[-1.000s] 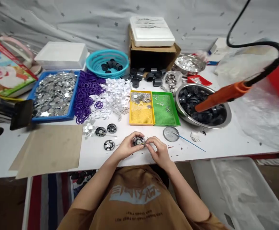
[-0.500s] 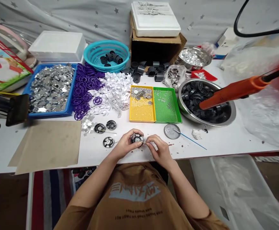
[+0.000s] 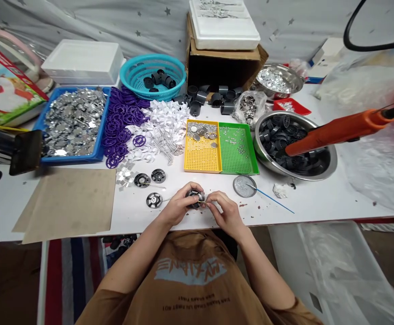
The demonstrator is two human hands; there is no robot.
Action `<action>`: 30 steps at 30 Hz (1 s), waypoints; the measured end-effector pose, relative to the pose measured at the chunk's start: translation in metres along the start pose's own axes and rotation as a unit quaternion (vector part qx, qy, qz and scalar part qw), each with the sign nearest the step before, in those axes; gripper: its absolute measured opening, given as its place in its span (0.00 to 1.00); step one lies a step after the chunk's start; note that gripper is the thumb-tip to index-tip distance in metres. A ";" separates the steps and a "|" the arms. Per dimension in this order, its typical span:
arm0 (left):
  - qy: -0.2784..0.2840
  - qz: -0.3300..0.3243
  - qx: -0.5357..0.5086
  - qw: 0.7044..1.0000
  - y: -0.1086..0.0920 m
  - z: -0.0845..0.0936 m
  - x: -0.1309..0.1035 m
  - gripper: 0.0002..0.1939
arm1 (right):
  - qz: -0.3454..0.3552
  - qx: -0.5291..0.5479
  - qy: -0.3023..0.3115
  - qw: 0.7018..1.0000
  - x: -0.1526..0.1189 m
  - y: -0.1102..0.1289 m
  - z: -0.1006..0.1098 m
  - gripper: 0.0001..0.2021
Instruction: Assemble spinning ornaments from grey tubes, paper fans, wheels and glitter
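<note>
My left hand grips a round black plastic part with spokes, its thumb lying across the near side. My right hand pinches a thin yellowish wire or pin at the right edge of that part; its far end is hidden by the fingers. To the left lie similar black discs: one with a silvery face, another with a thin stem, and a third behind. A grey dish with a blue stick across its rim stands right of my hands.
Yellow and green trays of small metal pieces lie ahead. An orange tool hangs over a steel bowl of black parts. Purple rings, a blue tray of metal pieces and cardboard sheets are left.
My left thumb has shifted on the black part, which is tilted slightly differently. The right hand keeps its pinch at the edge. The whole view has shifted a little.
</note>
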State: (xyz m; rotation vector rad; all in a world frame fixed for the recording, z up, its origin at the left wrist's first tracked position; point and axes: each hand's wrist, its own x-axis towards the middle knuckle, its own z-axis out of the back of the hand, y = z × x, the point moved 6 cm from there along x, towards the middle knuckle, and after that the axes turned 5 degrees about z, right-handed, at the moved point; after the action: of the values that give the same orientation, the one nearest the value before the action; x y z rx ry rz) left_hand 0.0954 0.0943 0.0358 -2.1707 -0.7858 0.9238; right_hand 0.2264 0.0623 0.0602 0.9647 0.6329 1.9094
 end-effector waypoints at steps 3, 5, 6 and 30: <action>0.023 0.011 0.003 1.000 0.000 -0.003 -0.001 0.15 | -0.012 -0.002 -0.007 1.000 -0.001 -0.003 0.001 0.04; 0.040 0.014 0.013 0.999 0.000 -0.004 -0.003 0.16 | -0.018 -0.001 -0.011 1.000 0.000 -0.004 0.001 0.03; 0.046 0.011 0.021 0.999 0.000 -0.003 -0.003 0.17 | -0.021 0.001 -0.010 1.000 0.000 -0.005 0.001 0.03; 0.091 -0.059 0.070 0.992 -0.003 -0.001 -0.008 0.14 | -0.029 -0.018 -0.027 0.999 -0.002 -0.001 0.006 0.04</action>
State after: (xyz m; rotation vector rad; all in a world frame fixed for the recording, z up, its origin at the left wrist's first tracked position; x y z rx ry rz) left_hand 0.0907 0.0903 0.0419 -2.0285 -0.7295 0.6902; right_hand 0.2329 0.0617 0.0623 0.9610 0.5877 1.8316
